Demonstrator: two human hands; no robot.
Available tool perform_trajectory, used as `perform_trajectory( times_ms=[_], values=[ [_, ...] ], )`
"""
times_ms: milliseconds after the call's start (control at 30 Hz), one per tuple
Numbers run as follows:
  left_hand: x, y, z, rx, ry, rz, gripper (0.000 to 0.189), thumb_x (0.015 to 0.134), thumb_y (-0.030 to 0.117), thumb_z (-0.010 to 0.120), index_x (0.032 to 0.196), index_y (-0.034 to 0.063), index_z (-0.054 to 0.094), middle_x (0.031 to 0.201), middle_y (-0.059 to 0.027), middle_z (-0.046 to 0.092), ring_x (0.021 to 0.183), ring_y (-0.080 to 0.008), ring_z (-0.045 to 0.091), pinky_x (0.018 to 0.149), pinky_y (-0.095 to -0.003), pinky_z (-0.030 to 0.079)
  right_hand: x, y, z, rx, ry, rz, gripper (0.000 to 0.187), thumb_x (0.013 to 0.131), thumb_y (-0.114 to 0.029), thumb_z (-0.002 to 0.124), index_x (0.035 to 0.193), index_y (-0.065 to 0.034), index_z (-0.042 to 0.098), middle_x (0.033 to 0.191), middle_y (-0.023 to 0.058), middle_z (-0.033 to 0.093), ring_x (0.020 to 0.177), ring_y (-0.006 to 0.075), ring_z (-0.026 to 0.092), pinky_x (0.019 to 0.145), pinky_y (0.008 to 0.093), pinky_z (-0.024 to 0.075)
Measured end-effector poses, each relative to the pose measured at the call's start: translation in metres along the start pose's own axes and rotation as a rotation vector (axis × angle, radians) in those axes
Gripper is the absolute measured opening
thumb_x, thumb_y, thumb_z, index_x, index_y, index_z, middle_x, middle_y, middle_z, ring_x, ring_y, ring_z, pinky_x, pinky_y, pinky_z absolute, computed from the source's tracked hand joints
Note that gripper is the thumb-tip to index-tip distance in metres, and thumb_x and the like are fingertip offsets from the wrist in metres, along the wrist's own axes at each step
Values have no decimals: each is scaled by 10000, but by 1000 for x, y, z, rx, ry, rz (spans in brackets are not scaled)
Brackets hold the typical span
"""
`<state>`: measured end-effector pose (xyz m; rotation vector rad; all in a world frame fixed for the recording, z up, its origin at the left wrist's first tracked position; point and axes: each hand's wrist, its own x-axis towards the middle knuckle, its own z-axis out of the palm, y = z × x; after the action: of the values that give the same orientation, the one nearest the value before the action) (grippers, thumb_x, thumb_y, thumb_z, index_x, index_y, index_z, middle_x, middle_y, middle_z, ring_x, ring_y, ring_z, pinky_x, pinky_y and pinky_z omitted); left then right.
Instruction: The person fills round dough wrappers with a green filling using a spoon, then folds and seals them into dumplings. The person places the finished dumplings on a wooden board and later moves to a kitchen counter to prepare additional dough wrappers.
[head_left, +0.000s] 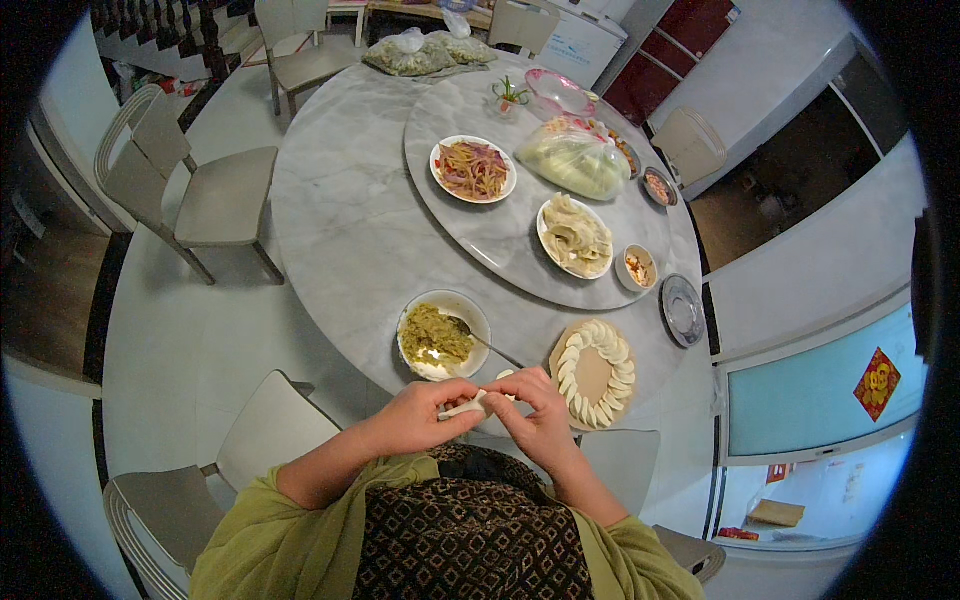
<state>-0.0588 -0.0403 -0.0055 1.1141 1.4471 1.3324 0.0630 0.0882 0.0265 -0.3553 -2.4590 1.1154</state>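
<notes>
Both my hands meet over the near edge of the marble table, pinching one dumpling (465, 407) of pale dough between their fingertips. My left hand (429, 412) has its left end, and my right hand (531, 412) presses its edge from the right. Just beyond them is a white bowl (480, 309) of green-yellow filling (435, 336), with a metal spoon (491, 346) leaning on its rim. Another pale piece of dough (505, 374) shows partly behind my right hand. Right of my hands, a round tan board (592, 375) bears a ring of overlapping folded dumplings (616, 352).
The turntable (480, 251) carries a plate of shredded food (474, 170), a plate of dumplings (576, 236), a small bowl (637, 268), a filled plastic bag (577, 161) and a plant (510, 94). A metal plate (682, 310) lies right. Chairs (225, 195) surround the table (337, 225).
</notes>
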Motion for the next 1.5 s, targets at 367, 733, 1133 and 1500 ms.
perform_trajectory(
  times_ms=[367,733,1133,1500],
  values=[
    [1,-8,-1,-258,-108,-110,248,810,196,550,1000,38,530,833,-7,564,733,-65,512,635,-219,434,-6,4,5,28,-10,-7,72,741,-94,593,781,-34,594,724,63,579,693,216,513,643,306,401],
    [3,4,-12,-453,-186,-315,200,806,199,554,909,28,547,722,22,546,561,-25,480,459,-155,346,8,1,-13,94,-522,234,319,893,-262,366,743,-2,474,639,69,472,624,177,458,604,286,388],
    [-4,2,-10,-481,-184,-331,198,812,216,548,901,40,545,685,11,540,517,-28,464,427,-157,335,-4,9,6,187,-296,-7,176,850,-159,435,742,-25,474,672,70,449,633,211,415,615,294,349],
    [-14,-4,-7,-474,-133,-300,216,820,214,541,959,49,519,653,-9,546,480,-37,458,420,-172,364,-9,0,10,14,-244,-35,178,847,-164,442,715,-50,480,656,65,440,677,208,407,658,309,308]
  ],
)
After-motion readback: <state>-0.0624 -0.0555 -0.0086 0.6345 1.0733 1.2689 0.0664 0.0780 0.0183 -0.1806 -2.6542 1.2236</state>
